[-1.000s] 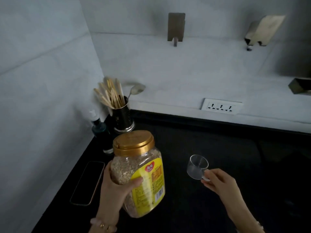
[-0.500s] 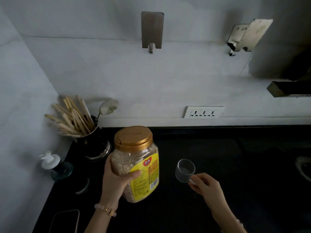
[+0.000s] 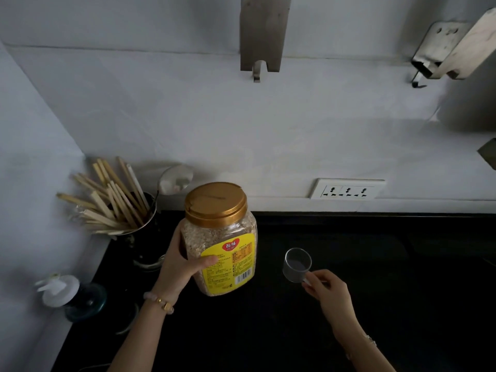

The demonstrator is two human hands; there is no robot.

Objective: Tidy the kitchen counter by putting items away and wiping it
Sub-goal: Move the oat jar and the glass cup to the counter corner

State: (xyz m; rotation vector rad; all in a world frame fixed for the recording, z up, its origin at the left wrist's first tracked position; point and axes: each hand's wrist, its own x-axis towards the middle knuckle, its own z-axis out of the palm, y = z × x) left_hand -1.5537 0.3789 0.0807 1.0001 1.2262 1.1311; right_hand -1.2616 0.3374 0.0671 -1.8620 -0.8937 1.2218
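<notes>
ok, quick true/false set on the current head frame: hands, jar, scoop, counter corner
1. The left hand grips the oat jar. True.
2. The jar's gold lid is off. False: it sits on the jar.
3. The right hand holds a clear measuring scoop by its handle. True.
4. The scoop is heaped with oats. False: it looks empty.
5. The chopstick holder stands right of the jar. False: it is to the left, in the corner.
6. A wall socket sits above the black counter. True.
</notes>
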